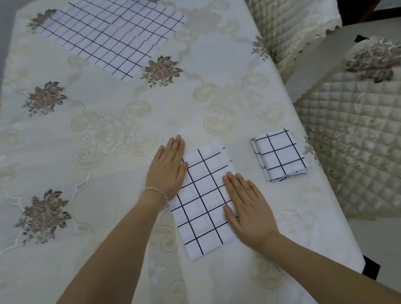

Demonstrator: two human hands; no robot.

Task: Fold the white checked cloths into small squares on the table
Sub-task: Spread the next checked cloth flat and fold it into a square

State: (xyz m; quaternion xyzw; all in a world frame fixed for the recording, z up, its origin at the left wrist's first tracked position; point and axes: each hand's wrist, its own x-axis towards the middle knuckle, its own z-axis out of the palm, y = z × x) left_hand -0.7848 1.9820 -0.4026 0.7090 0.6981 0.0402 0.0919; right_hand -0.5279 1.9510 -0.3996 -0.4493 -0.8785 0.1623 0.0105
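Embroidered tablecloth [93, 144], hands [167, 166] flattening cloth [201, 201]

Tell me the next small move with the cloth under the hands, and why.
Probably fold the half-folded cloth once more, near end over far end. It lies as a long rectangle with the left hand and right hand flat on it, while the finished square beside it is about half as long.
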